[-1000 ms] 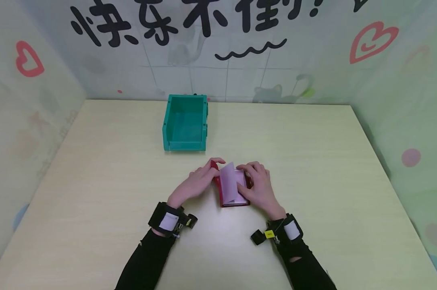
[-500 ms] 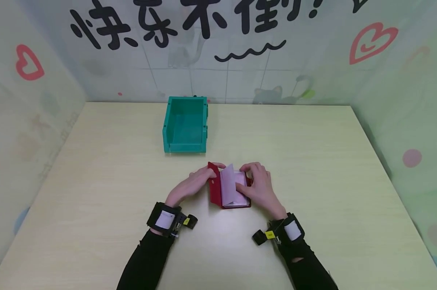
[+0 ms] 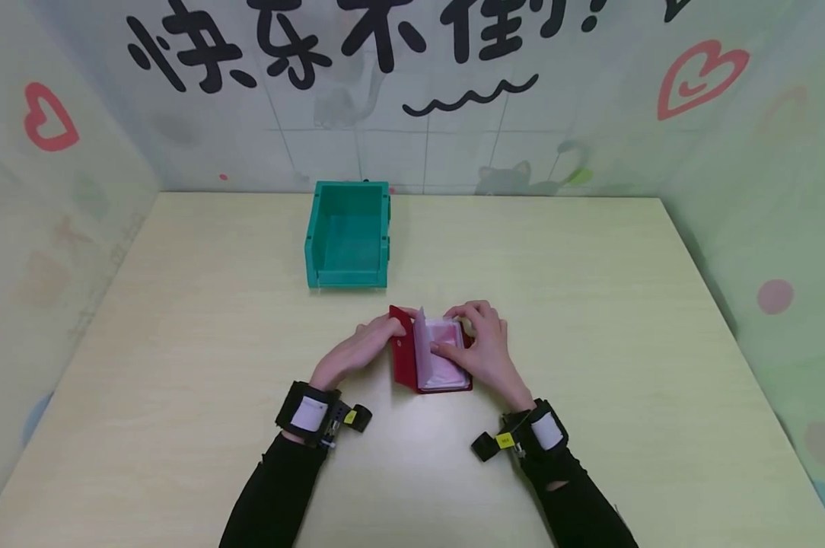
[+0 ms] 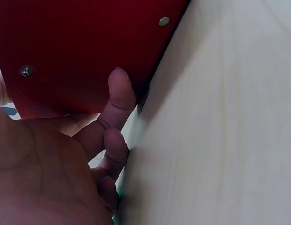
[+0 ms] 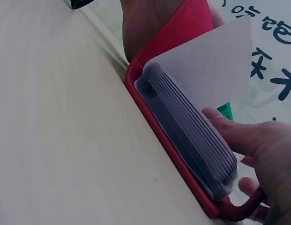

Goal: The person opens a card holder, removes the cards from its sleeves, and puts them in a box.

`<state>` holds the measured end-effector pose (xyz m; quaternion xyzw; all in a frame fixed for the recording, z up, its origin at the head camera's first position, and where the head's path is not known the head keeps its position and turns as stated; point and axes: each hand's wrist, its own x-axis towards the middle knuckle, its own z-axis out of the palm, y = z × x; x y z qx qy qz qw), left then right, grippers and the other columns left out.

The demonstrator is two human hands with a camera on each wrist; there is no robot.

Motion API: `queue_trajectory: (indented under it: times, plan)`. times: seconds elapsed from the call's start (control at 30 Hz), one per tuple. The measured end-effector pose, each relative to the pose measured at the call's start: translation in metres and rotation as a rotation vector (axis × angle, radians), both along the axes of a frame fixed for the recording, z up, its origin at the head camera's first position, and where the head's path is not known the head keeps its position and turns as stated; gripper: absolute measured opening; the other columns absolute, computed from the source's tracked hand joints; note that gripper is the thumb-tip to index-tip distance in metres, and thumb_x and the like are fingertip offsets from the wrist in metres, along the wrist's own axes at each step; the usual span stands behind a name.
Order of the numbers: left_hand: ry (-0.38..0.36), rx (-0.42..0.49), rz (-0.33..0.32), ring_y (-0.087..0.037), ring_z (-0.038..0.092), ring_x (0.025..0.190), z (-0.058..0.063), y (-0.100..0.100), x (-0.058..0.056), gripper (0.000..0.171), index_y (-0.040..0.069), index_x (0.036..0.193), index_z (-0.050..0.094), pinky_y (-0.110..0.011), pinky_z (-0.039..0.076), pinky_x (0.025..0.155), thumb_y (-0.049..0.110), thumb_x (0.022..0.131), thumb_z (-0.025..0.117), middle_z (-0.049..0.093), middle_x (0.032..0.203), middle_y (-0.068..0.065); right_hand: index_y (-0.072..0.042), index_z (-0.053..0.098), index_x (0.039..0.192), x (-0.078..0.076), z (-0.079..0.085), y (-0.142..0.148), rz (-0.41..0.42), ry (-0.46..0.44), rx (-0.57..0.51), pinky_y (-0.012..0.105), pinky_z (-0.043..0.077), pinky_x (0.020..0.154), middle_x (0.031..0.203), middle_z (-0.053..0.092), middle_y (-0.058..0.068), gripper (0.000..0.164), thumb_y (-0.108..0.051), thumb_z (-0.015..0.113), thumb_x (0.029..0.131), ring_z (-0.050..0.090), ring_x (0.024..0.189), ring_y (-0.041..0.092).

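A red card holder [image 3: 405,359] stands open on the table, with a thick stack of clear plastic sleeves [image 5: 190,126] inside. My left hand [image 3: 358,352] holds its left cover flap between thumb and fingers. Two metal snaps [image 4: 164,21] show on that flap in the left wrist view. My right hand [image 3: 484,350] grips the right side, thumb laid over the sleeves and fingers at the far right edge. One pale leaf [image 5: 206,63] stands raised between the flap and the stack. Something pink shows through the top sleeve in the head view.
A teal open-front bin [image 3: 347,278] sits behind the card holder, toward the back of the pale wooden table [image 3: 590,320]. Printed panels [image 3: 577,114] wall the table at the back and both sides. Both wrists wear black camera straps [image 3: 310,415].
The left hand has swung the red flap outward to the left. The raised leaf has turned more upright, and the right thumb has slid left across the sleeves, where pink now shows.
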<state>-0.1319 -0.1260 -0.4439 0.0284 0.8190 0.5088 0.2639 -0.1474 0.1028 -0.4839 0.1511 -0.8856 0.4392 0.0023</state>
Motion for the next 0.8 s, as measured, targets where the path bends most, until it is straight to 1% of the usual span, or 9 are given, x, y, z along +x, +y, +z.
queue_trajectory:
  times: [0.07, 0.17, 0.23, 0.3, 0.37, 0.43, 0.53, 0.67, 0.8]
  plan:
    - [0.007, 0.022, -0.013, -0.033, 0.031, 0.147, -0.001, -0.001, 0.0, 0.058, 0.015, 0.15, 0.039, -0.063, 0.003, 0.124, 0.035, 0.095, 0.046, 0.04, 0.155, -0.012, -0.011, 0.068, 0.104, 0.0, -0.005, 0.002, 0.019, 0.037, -0.065, 0.044, 0.025, 0.095, 0.114, 0.054, 0.014, 0.033, -0.026, 0.084, 0.08, 0.044, 0.112, 0.03]
    - [0.02, 0.069, -0.022, -0.031, 0.033, 0.145, -0.004, -0.002, -0.001, 0.052, 0.019, 0.146, 0.043, -0.066, 0.003, 0.123, 0.035, 0.097, 0.043, 0.042, 0.152, -0.009, -0.007, 0.073, 0.098, 0.0, -0.007, 0.008, 0.071, 0.064, -0.186, 0.041, 0.024, 0.095, 0.109, 0.058, 0.014, 0.015, -0.019, 0.073, 0.09, 0.044, 0.107, 0.025]
    - [0.036, 0.085, -0.018, -0.029, 0.036, 0.141, -0.006, -0.002, -0.002, 0.045, 0.019, 0.14, 0.046, -0.066, 0.006, 0.121, 0.036, 0.099, 0.039, 0.046, 0.146, -0.008, -0.003, 0.075, 0.099, 0.0, -0.006, 0.012, 0.104, 0.034, -0.254, 0.038, 0.028, 0.096, 0.108, 0.06, 0.014, 0.018, -0.013, 0.061, 0.097, 0.045, 0.105, 0.022]
    - [0.052, 0.095, -0.008, -0.029, 0.042, 0.131, -0.007, -0.001, -0.003, 0.04, 0.016, 0.132, 0.047, -0.064, 0.014, 0.118, 0.039, 0.102, 0.036, 0.05, 0.131, -0.01, 0.0, 0.075, 0.107, -0.001, -0.006, 0.016, 0.121, 0.009, -0.283, 0.035, 0.033, 0.094, 0.109, 0.061, 0.016, 0.024, -0.008, 0.053, 0.1, 0.046, 0.105, 0.021]
    - [0.072, 0.09, 0.002, -0.026, 0.045, 0.12, -0.007, -0.001, -0.005, 0.04, 0.013, 0.126, 0.046, -0.055, 0.026, 0.111, 0.044, 0.104, 0.033, 0.05, 0.117, -0.009, -0.001, 0.073, 0.114, -0.002, -0.005, 0.017, 0.141, 0.007, -0.233, 0.034, 0.034, 0.09, 0.111, 0.059, 0.017, 0.025, -0.009, 0.056, 0.098, 0.045, 0.106, 0.022]
    - [0.092, 0.081, 0.013, -0.023, 0.045, 0.111, -0.007, -0.001, -0.006, 0.043, 0.012, 0.119, 0.046, -0.046, 0.032, 0.1, 0.05, 0.105, 0.032, 0.046, 0.106, -0.007, -0.004, 0.072, 0.121, -0.003, -0.006, 0.017, 0.164, 0.042, -0.135, 0.036, 0.033, 0.09, 0.112, 0.057, 0.017, 0.03, -0.013, 0.065, 0.093, 0.045, 0.104, 0.025]
    - [0.115, 0.07, 0.027, -0.021, 0.046, 0.097, -0.007, -0.003, -0.009, 0.039, 0.011, 0.112, 0.047, -0.034, 0.036, 0.083, 0.05, 0.104, 0.043, 0.044, 0.096, -0.004, -0.011, 0.07, 0.125, -0.003, -0.006, 0.015, 0.184, 0.077, -0.003, 0.039, 0.029, 0.089, 0.114, 0.054, 0.014, 0.042, -0.023, 0.077, 0.086, 0.042, 0.104, 0.027]
    - [0.147, 0.05, 0.013, -0.023, 0.055, 0.086, -0.007, -0.014, -0.011, 0.026, 0.011, 0.116, 0.051, -0.028, 0.043, 0.072, 0.027, 0.098, 0.061, 0.055, 0.094, -0.01, -0.017, 0.069, 0.126, -0.003, -0.006, 0.014, 0.157, 0.01, 0.021, 0.039, 0.032, 0.087, 0.119, 0.051, 0.008, 0.045, -0.031, 0.08, 0.084, 0.04, 0.109, 0.025]
    - [0.189, -0.03, -0.028, -0.027, 0.062, 0.095, -0.008, -0.024, -0.01, 0.037, 0.012, 0.127, 0.051, -0.031, 0.052, 0.08, 0.015, 0.094, 0.068, 0.063, 0.113, -0.016, -0.017, 0.068, 0.125, -0.002, -0.005, 0.015, 0.137, -0.036, 0.005, 0.04, 0.035, 0.091, 0.122, 0.052, 0.008, 0.046, -0.031, 0.081, 0.083, 0.041, 0.113, 0.026]
